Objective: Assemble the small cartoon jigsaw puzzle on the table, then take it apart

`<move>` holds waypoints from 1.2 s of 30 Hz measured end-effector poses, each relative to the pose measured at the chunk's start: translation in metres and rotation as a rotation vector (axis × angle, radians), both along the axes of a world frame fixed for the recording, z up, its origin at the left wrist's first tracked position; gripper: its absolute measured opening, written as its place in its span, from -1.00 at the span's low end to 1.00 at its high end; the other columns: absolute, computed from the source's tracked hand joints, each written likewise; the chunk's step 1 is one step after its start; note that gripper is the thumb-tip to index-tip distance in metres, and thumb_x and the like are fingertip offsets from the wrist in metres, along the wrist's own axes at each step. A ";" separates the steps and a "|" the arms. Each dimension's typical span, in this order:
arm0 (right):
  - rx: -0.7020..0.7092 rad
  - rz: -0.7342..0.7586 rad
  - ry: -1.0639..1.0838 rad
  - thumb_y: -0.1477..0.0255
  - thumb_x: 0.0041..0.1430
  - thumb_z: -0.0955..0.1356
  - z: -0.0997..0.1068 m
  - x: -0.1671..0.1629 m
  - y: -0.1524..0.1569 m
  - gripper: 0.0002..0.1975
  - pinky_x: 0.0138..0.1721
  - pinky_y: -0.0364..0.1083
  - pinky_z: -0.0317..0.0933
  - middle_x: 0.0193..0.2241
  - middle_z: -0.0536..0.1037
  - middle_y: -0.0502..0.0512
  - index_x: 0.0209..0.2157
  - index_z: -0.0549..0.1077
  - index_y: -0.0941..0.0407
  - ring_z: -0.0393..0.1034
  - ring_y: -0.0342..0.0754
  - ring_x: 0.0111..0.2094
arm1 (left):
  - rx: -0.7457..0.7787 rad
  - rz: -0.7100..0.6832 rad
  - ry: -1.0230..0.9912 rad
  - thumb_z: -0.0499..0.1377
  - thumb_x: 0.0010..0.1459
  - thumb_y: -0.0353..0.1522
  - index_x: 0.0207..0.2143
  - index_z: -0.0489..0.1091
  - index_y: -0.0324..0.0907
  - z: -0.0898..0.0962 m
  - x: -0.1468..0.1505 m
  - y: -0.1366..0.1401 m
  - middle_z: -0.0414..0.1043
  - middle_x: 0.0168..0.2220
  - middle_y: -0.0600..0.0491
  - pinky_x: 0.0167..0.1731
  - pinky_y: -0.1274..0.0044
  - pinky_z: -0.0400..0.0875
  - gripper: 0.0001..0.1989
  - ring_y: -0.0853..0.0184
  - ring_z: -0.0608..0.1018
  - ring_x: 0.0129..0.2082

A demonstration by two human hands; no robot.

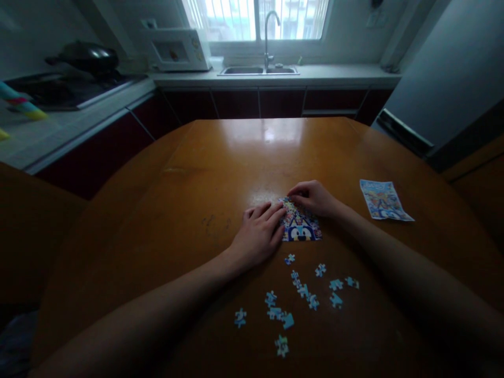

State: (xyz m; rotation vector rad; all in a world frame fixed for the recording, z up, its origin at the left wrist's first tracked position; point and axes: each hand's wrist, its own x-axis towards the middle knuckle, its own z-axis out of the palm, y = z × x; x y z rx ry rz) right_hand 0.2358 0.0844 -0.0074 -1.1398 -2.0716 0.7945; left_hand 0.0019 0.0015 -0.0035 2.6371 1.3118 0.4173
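A partly assembled jigsaw puzzle with a blue cartoon dog's face lies flat on the table between my hands. My left hand rests on its left edge, fingers stretched out. At the puzzle's top edge is my right hand, its thumb and fingers bent together in a pinch; whatever is between them is hidden. Several loose light-blue puzzle pieces lie nearer to me, among them one piece at the left, one nearest me and one to the right.
A creased picture sheet lies on the wooden table to the right. Beyond the table are a sink with a faucet, a white microwave and, at the left, a dark wok on the stove.
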 end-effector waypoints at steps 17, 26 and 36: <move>0.182 0.069 -0.111 0.59 0.11 0.34 -0.004 0.002 -0.004 -0.74 -0.27 -0.07 0.29 -0.34 0.52 0.13 -0.29 0.68 0.11 0.40 -0.05 -0.31 | 0.007 -0.006 0.003 0.03 0.43 -0.22 0.31 0.24 -0.01 0.000 0.000 0.000 0.23 0.37 0.09 0.23 0.15 0.12 -0.55 0.09 0.23 0.34; 0.204 -0.051 -0.011 0.61 0.13 0.31 -0.013 0.003 -0.001 -0.73 -0.26 -0.08 0.30 -0.36 0.53 0.12 -0.34 0.66 0.11 0.42 -0.06 -0.32 | 0.003 -0.006 0.004 0.04 0.43 -0.22 0.31 0.24 0.00 -0.001 -0.001 0.000 0.23 0.37 0.08 0.24 0.15 0.10 -0.56 0.08 0.22 0.35; 0.246 -0.010 -0.020 0.62 0.12 0.33 -0.016 0.005 -0.004 -0.75 -0.21 -0.04 0.29 -0.33 0.49 0.11 -0.40 0.65 0.09 0.40 -0.03 -0.27 | 0.004 -0.005 0.009 0.02 0.43 -0.22 0.31 0.24 -0.02 0.000 -0.001 0.000 0.23 0.37 0.08 0.24 0.15 0.12 -0.56 0.09 0.23 0.34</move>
